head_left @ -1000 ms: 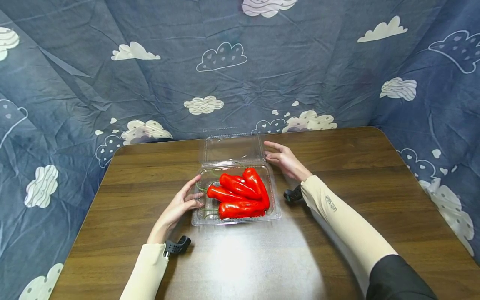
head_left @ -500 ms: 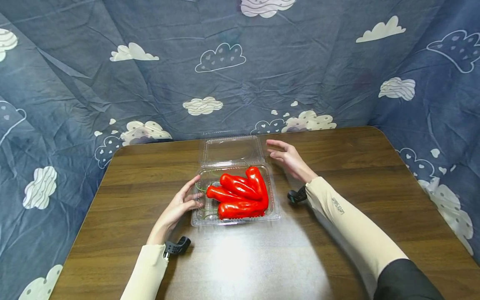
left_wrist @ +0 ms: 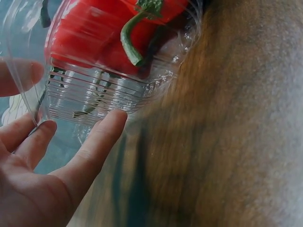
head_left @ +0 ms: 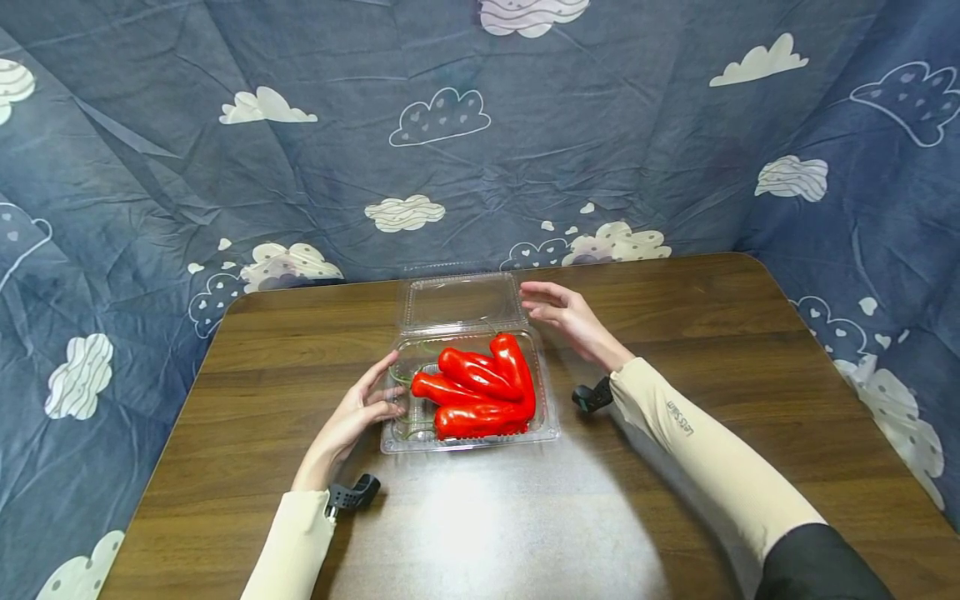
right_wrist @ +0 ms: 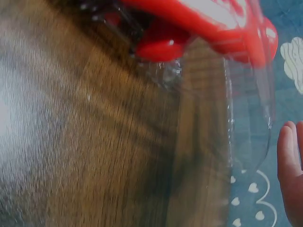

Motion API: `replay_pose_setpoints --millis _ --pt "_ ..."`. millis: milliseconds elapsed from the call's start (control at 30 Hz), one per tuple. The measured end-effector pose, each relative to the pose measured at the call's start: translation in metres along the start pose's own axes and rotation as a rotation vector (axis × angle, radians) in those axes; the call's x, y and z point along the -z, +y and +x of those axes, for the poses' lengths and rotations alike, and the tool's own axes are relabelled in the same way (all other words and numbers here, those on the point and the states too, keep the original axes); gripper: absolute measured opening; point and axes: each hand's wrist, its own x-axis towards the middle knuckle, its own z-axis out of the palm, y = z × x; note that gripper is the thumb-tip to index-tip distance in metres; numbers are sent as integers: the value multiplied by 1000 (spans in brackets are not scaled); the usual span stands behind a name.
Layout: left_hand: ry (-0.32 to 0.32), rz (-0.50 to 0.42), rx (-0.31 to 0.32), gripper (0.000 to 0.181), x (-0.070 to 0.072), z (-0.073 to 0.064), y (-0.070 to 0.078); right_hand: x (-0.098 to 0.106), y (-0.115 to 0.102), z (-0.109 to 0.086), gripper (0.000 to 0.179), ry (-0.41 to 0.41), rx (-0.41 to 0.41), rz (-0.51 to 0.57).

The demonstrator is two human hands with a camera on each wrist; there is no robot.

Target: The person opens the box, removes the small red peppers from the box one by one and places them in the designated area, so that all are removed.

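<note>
Several glossy red peppers (head_left: 483, 417) with green stems lie in a clear plastic clamshell container (head_left: 551, 429), its lid (head_left: 461, 302) folded back behind it. My left hand (head_left: 352, 421) is at the container's left side, fingers spread and fairly straight. In the left wrist view its thumb reaches the ribbed wall (left_wrist: 102, 97), and one finger shows through the clear plastic. Beyond the container's right back corner, my right hand (head_left: 573, 321) has extended fingers, with fingertips right at the lid's right edge. The right wrist view shows only part of that hand (right_wrist: 289, 165).
The brown wooden table (head_left: 285, 367) reaches back to a blue cloth backdrop (head_left: 570, 142) with a cloud print. Black wrist bands (head_left: 356, 492) are on both wrists. Bright glare lies on the table in front of the container.
My right hand first drew slightly away from the lid, then came back left to its edge. The lid leans back a little lower than a second ago. My left hand has stayed nearly still.
</note>
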Motion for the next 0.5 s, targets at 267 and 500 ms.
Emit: replay_pose_setpoints --millis 267,500 --pt "7 -1 10 77 2 0 1 -14 -4 -2 47 -63 6 44" --pt "2 3 29 76 3 -1 0 -24 -6 -4 46 -135 -21 40"
